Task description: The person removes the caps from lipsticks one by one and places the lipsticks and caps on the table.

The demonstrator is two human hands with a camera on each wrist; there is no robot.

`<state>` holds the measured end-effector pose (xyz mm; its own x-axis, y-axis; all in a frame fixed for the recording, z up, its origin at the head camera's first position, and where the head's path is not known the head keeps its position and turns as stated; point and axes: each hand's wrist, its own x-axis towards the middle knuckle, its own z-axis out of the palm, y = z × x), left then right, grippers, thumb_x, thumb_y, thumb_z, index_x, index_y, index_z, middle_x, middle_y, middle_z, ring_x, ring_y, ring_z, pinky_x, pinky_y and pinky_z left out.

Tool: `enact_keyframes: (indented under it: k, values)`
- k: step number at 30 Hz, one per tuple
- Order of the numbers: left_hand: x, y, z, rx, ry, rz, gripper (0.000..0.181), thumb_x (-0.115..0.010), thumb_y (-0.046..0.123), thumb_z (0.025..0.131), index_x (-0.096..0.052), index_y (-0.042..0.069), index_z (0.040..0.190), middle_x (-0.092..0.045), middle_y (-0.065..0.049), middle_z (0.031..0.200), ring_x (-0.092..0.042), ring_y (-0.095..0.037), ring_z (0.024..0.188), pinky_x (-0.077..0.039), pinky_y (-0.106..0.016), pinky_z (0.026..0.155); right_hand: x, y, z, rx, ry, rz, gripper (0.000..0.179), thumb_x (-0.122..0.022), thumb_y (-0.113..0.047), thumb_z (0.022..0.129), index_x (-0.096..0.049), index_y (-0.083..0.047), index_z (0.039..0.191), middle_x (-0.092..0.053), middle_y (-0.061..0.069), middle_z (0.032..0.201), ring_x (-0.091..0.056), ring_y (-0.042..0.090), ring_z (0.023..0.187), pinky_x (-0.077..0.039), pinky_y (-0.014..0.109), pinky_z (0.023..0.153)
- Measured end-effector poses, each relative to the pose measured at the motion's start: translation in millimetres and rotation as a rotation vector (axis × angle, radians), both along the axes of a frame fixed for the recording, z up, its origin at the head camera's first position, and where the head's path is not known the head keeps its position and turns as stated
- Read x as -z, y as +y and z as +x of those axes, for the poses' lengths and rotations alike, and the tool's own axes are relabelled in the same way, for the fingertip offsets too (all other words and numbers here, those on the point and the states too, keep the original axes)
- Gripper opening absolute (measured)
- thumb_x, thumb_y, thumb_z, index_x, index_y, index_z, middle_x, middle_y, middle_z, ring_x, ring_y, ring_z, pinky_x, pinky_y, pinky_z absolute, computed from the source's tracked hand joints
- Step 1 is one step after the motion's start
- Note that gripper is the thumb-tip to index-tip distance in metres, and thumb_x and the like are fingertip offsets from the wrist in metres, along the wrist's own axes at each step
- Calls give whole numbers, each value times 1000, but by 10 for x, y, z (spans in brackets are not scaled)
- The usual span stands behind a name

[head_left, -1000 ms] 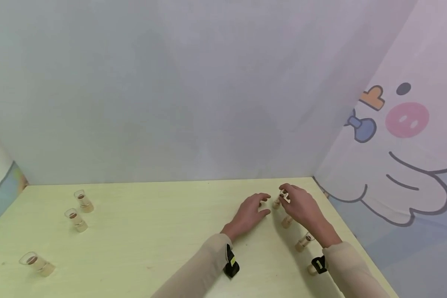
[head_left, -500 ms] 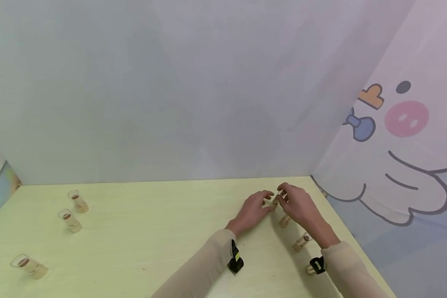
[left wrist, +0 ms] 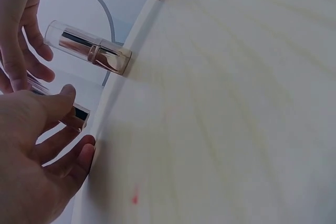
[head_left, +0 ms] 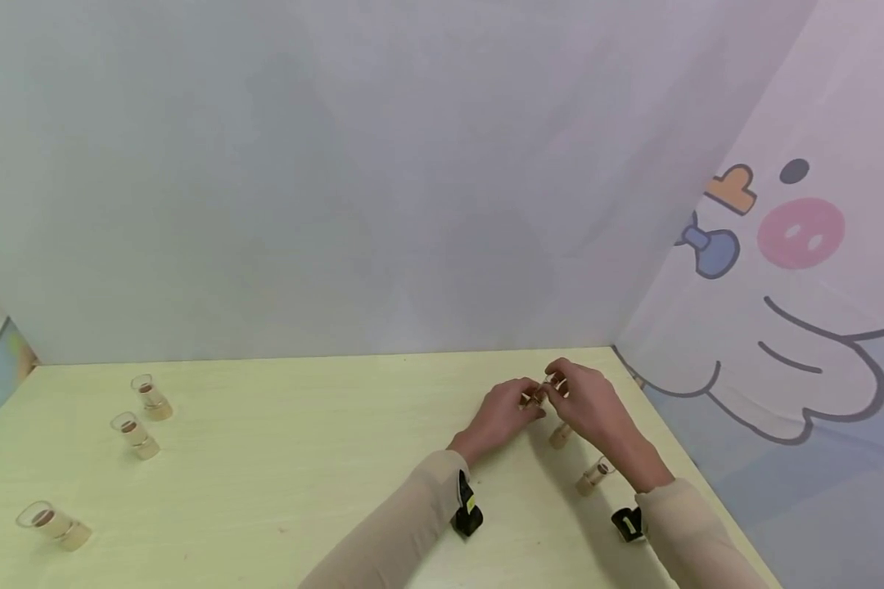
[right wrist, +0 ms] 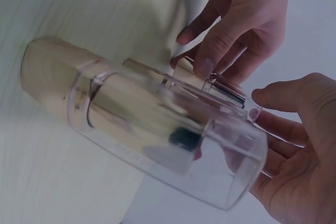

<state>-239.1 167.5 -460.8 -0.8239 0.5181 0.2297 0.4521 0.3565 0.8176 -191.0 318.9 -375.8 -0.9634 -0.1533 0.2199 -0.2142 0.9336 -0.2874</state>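
Observation:
Both hands are on one lipstick (head_left: 539, 394) with a clear cap and a shiny gold body, near the table's far right corner. My left hand (head_left: 497, 419) pinches its gold base (left wrist: 82, 115) between thumb and fingers. At the other end, my right hand (head_left: 589, 401) holds the clear cap, thumb and fingers on opposite sides. The lipstick leans in the right wrist view. Close by, another capped lipstick (head_left: 561, 434) stands partly behind my right hand. A nearer one (head_left: 595, 477) stands beside the right forearm and looms large in the right wrist view (right wrist: 142, 114).
On the left of the pale yellow table (head_left: 302, 458), three more capped lipsticks stand: one at the back (head_left: 151, 398), one just before it (head_left: 136, 435) and one nearer (head_left: 54, 524). A grey cloth wall (head_left: 383, 204) rises behind, a cartoon-printed cloth (head_left: 803, 343) at the right.
My left hand has come right and taken the lipstick's base. My right hand, on its top, has shifted slightly left with it. The view has turned slightly.

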Motion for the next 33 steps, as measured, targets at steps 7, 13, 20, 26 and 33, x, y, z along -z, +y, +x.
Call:
enact_keyframes:
  k: [7,13,20,26,33]
  values:
    - [-2,69,48,19,10,47,22,-73,17,99,-74,12,121,-78,-3,115,-73,-12,97,-56,-17,80,-42,35,118,22,-11,-19,23,-70,-10,98,-67,0,118,-76,13,100,-75,25,87,-60,38,67]
    - [21,-194,-43,-34,-42,105,20,-74,15,98,-75,15,118,-78,-1,111,-73,-11,99,-58,-22,82,-173,-104,31,-17,-30,-5,31,-69,-19,101,-65,-3,127,-76,15,110,-75,26,90,-61,38,68]
    - [7,-694,-192,-163,-39,101,23,-75,15,97,-75,14,120,-78,-5,110,-74,-18,98,-61,-35,83,-320,-308,-42,-60,14,3,31,-69,-24,101,-67,-8,128,-76,12,113,-75,27,95,-62,46,78]
    - [-27,-937,-179,-231,-62,80,27,-77,15,96,-74,14,123,-78,-5,108,-74,-18,96,-60,-36,80,-255,-234,109,-41,-9,3,32,-69,-24,101,-67,-7,129,-75,13,116,-74,30,99,-61,48,81]
    - [-44,-954,-134,-210,-83,89,28,-76,15,97,-73,12,125,-77,-8,112,-74,-22,97,-61,-41,85,-159,102,487,0,-39,41,29,-71,-15,99,-68,-4,126,-75,15,116,-73,32,98,-61,50,80]
